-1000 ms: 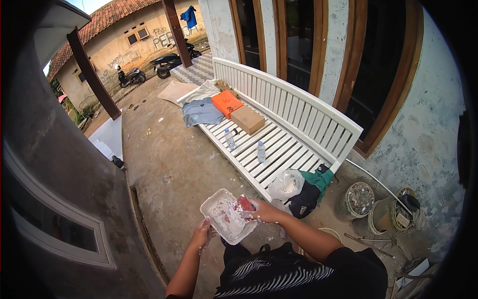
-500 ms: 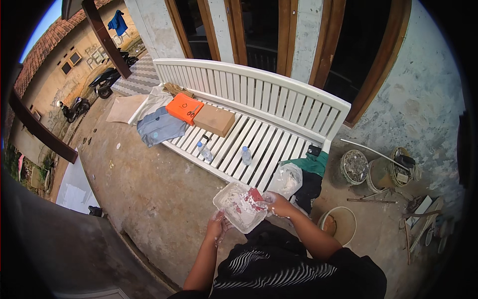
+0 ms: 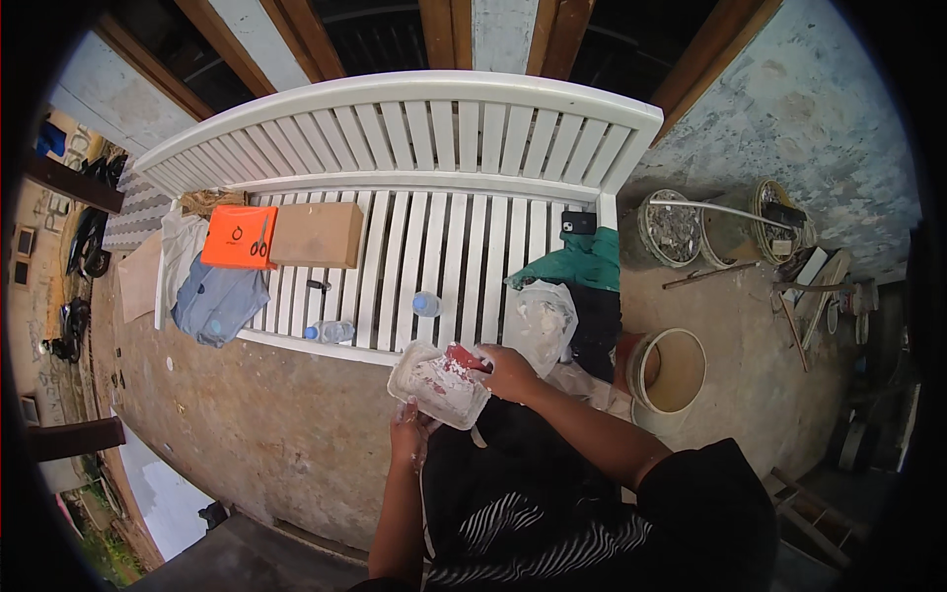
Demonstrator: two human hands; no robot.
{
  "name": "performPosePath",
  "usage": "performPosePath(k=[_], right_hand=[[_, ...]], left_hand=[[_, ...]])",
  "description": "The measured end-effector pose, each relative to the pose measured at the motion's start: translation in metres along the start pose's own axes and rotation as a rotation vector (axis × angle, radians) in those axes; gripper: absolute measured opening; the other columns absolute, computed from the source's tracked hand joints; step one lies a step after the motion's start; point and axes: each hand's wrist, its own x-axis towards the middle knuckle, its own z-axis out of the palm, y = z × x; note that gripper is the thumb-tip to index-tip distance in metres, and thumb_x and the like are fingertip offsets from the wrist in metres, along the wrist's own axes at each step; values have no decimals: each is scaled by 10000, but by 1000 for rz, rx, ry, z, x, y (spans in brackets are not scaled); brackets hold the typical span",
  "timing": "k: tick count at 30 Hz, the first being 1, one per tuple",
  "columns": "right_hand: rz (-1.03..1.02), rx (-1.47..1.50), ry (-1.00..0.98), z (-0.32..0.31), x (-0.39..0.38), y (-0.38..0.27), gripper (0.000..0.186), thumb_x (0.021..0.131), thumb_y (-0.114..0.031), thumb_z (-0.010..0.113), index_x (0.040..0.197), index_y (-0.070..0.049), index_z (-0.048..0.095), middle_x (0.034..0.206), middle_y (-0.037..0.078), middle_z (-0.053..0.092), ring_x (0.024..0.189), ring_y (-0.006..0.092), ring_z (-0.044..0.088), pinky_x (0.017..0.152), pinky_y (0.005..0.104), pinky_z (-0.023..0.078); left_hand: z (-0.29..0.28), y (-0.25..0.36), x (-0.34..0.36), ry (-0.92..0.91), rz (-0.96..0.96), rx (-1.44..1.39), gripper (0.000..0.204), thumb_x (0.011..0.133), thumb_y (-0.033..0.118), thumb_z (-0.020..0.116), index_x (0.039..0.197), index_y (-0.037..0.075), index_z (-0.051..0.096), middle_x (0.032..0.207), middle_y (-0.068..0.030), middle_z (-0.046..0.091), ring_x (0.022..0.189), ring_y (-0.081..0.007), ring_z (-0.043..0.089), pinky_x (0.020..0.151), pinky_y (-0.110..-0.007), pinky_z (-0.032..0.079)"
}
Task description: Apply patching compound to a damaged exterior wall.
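A white plastic tub (image 3: 414, 369), smeared with white powdery paste, is tilted in front of my body near the bench's front edge. My left hand (image 3: 410, 426) grips its lower left side, fingers curled underneath. In my right hand (image 3: 509, 373) is a red scraper (image 3: 466, 359), its blade against the paste inside the tub. White residue clings to the left hand's fingers. A clear plastic bag (image 3: 542, 321) holding white material sits on the bench just beyond my right hand.
On the white slatted bench (image 3: 395, 183) are an orange box (image 3: 237, 233) with scissors (image 3: 258, 247), a cardboard box (image 3: 318, 235), two water bottles (image 3: 426, 304), a phone (image 3: 578, 223) and green cloth (image 3: 577, 259). Buckets (image 3: 669, 370) and wood scraps stand at right.
My view has turned, so the bench now lies more level across it. Both hands keep their hold on the tub and scraper, and the scraper lies at the tub's right side.
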Motion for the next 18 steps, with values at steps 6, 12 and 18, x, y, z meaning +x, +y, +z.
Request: performPosePath(k=[6,12,18], right_hand=[[179,-49,506,19,24,116,429,785,-239,710,1066,66,600,1070,240,619,1018,382,591,878,413,466],[426,521,655,48,41,213,159,831,-6,655,973,16,587,874,42,629,820,86,566,739,243,452],[351,856,972,61,49,243,50,917,-51,585,961,-55,562,888,8,633,750,58,569,638,225,465]], left_hand=[[37,-44,138,-88,-195,122,399,989,226,462,1320,16,386,1204,-157,555,1082,-317,579,903,-496,493],[49,-108,258,-141,-179,391,395,988,232,457,1326,39,394,1197,-137,551,1025,-274,599,828,-443,543],[26,-121,336,-105,-138,675,449,973,255,487,1330,1,390,1189,-145,540,1036,-253,592,795,-388,548]])
